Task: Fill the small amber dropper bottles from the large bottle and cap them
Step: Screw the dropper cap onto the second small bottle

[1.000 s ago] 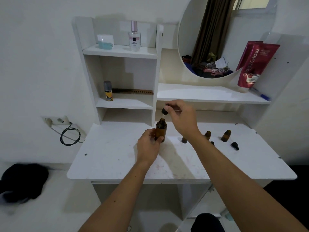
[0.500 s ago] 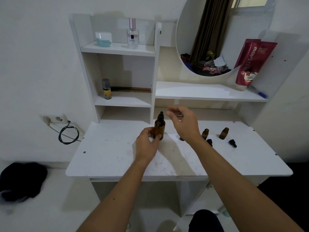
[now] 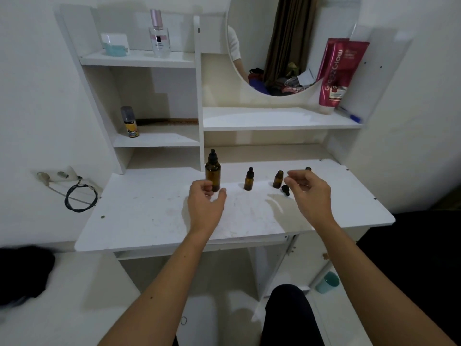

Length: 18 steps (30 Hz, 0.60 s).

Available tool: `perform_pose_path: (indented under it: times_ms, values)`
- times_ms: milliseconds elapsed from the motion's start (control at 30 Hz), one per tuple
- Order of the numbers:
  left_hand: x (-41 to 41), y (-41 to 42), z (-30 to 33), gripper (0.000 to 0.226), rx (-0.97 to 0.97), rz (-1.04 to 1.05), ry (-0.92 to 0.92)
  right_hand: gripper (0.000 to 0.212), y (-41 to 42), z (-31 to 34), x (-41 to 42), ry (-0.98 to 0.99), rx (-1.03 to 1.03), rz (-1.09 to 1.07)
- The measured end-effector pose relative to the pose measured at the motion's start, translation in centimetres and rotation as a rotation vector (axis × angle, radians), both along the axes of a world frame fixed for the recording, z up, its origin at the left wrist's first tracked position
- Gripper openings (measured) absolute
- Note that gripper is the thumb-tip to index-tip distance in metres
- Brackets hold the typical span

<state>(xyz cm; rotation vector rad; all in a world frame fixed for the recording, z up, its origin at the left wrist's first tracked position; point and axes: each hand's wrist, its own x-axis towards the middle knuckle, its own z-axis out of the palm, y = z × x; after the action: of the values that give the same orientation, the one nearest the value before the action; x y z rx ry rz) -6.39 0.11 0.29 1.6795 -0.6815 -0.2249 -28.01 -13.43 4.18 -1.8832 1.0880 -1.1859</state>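
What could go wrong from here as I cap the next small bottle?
1. The open small bottle stands right beside the right hand; a careless reach might tip it and spill.
2. The loose dropper cap lies on its side on the desk, so its tip may pick up dirt.
3. The left hand hovers close to the large bottle and could knock it.

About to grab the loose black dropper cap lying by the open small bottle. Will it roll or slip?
The dropper cap lies on its side, rounded, so a nudge would probably roll it. It looks tiny and light. The open small bottle stands close, so it might tip.
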Motion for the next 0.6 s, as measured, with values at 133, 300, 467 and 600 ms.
perform_pose_path:
  times_ms: [133, 300, 467, 600]
  values:
    - [-3.4, -1.5, -0.2, 0.029, -0.015, -0.15, 0.034, 0.02, -0.4, -2.3, -1.6, 0.079, 0.041, -0.077]
    - [-6.5, -3.7, 0.0, 0.029, 0.02, -0.332, -0.006, 0.041, -1.1, -4.0, -1.0, 0.264, 0.091, -0.135]
    - [-7.2, -5.0, -0.3, 0.033, 0.088, -0.363, -0.037, 0.042, -2.3, -4.9, 0.1, 0.391, 0.053, -0.188]
    - [-7.2, -5.9, -0.2, 0.036, 0.088, -0.375, -0.04, 0.023, -2.9, -5.5, 0.0, 0.38, 0.052, -0.201]
